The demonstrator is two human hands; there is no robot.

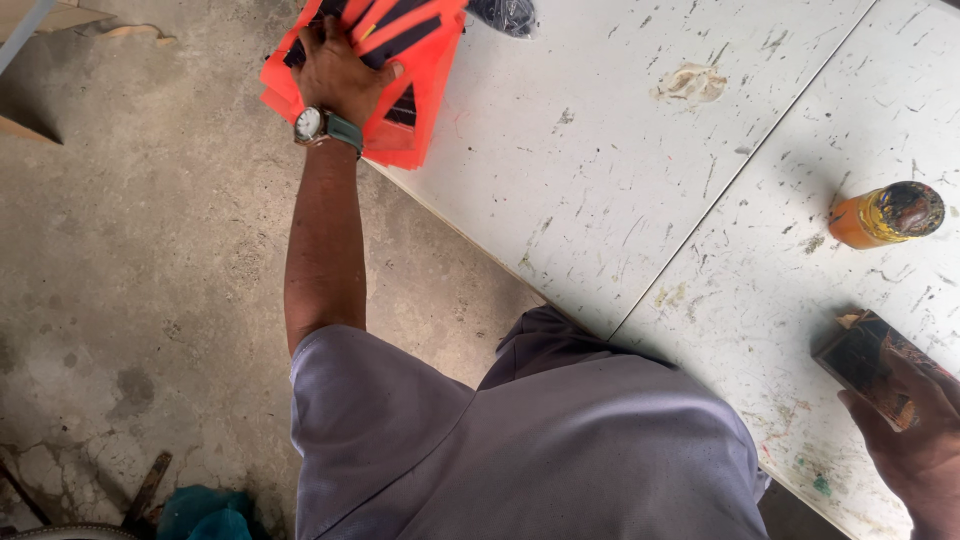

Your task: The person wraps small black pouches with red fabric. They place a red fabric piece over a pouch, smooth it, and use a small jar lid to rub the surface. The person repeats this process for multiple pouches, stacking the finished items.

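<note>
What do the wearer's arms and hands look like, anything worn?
Both hands are bare, no gloves. The left hand has a wristwatch with a round pale dial and a green strap. The left arm is bare up to a short, pale lilac shirt sleeve. The right hand shows nothing worn; its wrist is out of frame.
</note>
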